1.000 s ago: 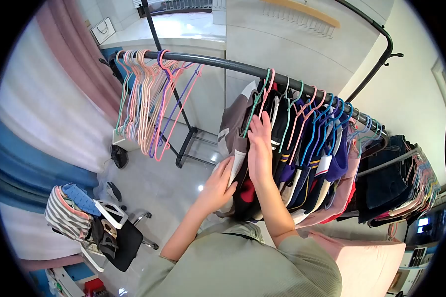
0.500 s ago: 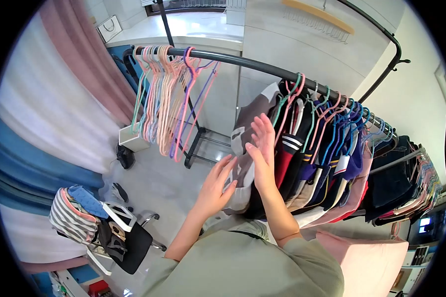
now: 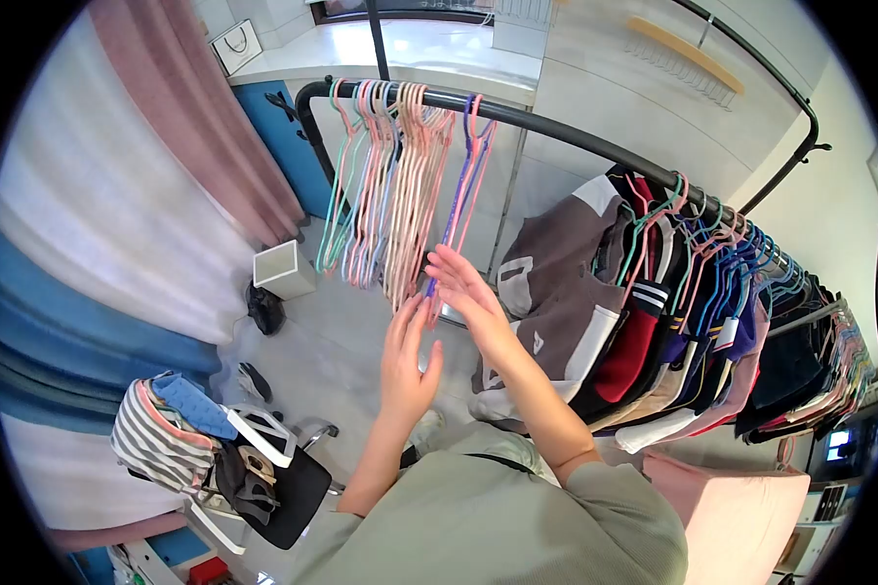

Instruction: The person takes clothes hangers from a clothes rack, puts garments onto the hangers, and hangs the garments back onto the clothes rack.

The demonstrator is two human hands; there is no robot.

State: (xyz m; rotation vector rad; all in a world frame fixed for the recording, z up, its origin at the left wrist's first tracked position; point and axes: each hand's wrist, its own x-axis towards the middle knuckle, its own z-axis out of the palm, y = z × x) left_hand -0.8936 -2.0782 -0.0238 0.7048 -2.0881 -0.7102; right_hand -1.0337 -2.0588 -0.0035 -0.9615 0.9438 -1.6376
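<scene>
My left hand (image 3: 409, 366) is open, fingers stretched up, just below the empty hangers (image 3: 410, 195) on the rack's left part. Beside it on the right, my right hand (image 3: 470, 297) is open, its fingertips at the lower end of a purple hanger (image 3: 461, 195); whether they touch cannot be made out. Right of my hands, a grey-brown garment with white patches (image 3: 566, 258) hangs at the near end of a row of clothes. A dark red sleeve (image 3: 626, 356) shows behind it. All hang from the black rail (image 3: 556, 130).
A chair (image 3: 298, 492) piled with a striped cloth (image 3: 156, 444) stands lower left. Curtains (image 3: 117, 244) line the left side. A white bin (image 3: 281, 270) sits on the floor. At the lower right are a pink-covered box (image 3: 737, 517) and another rack of clothes (image 3: 815, 361).
Both hands have left the grey-brown garment and moved left to the empty hangers. The view has turned left. The garment now hangs spread out more, and the purple and pink hangers stand closer together.
</scene>
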